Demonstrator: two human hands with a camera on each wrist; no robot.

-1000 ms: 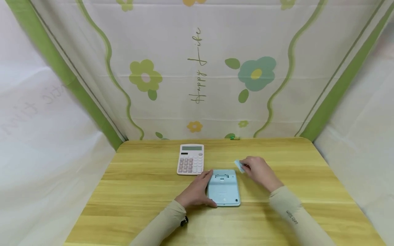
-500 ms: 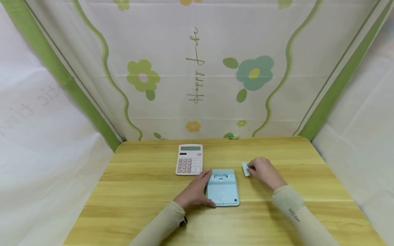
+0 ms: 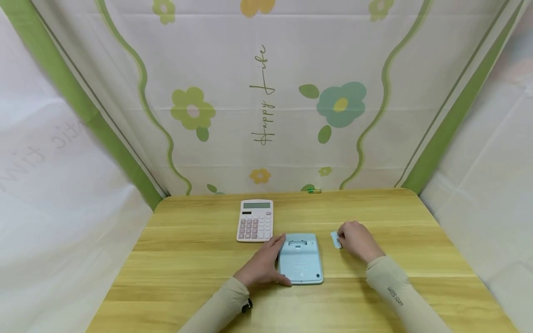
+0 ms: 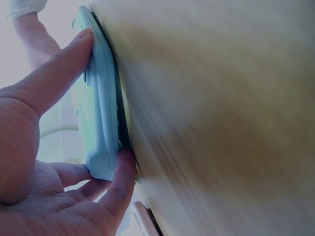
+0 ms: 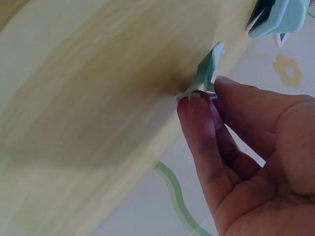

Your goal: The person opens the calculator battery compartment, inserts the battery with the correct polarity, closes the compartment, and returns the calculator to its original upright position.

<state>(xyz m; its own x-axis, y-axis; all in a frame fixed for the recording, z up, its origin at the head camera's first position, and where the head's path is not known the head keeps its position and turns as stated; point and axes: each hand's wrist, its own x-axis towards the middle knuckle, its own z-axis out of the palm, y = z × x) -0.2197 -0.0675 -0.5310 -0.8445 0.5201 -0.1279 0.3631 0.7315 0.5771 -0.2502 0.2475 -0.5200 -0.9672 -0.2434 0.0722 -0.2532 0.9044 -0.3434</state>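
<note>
A light blue calculator lies face down on the table, its battery compartment uncovered near the far end. My left hand grips it by the left side; in the left wrist view the thumb is at one end and the fingers hold the other. To the right, my right hand pinches a small light blue battery cover between thumb and fingertips, low over the tabletop. Whether the cover touches the wood is hard to tell.
A pink-white calculator lies face up behind my left hand. A small green battery sits at the table's back edge. Flowered cloth hangs behind the wooden table, with more cloth on both sides.
My right hand has carried the battery cover rightward, away from the blue calculator, and down toward the table. The left hand keeps its hold on the calculator. The head view has shifted slightly.
</note>
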